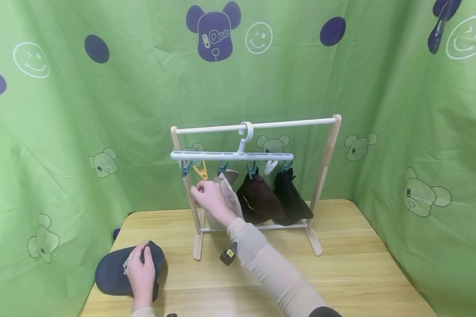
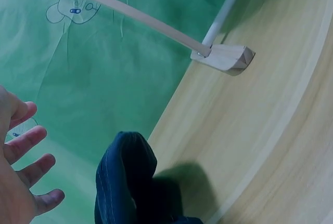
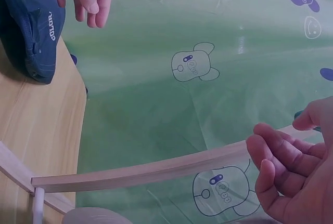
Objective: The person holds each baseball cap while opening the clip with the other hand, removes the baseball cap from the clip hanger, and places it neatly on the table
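Observation:
A navy baseball cap (image 1: 113, 275) with white lettering lies on the table at the left. My left hand (image 1: 140, 268) hovers over it, fingers spread and apart from the cap (image 2: 127, 182) in the left wrist view. My right hand (image 1: 210, 198) is raised just below a yellow clip (image 1: 201, 171) on the white hanger (image 1: 230, 156). Its fingers (image 3: 283, 154) are loosely bent, the thumb stands apart, and nothing is held. From other clips hang a beige cap (image 1: 231, 193), partly hidden by the right hand, a dark brown cap (image 1: 258, 200) and a black cap (image 1: 291, 198).
The hanger hooks onto the top bar (image 1: 293, 123) of a wooden rack (image 1: 325, 167) standing on the table (image 1: 349, 264). A teal clip (image 1: 187, 168) at the left end and a white clip (image 1: 270, 167) hold nothing. Green printed curtains (image 1: 143, 88) enclose the table.

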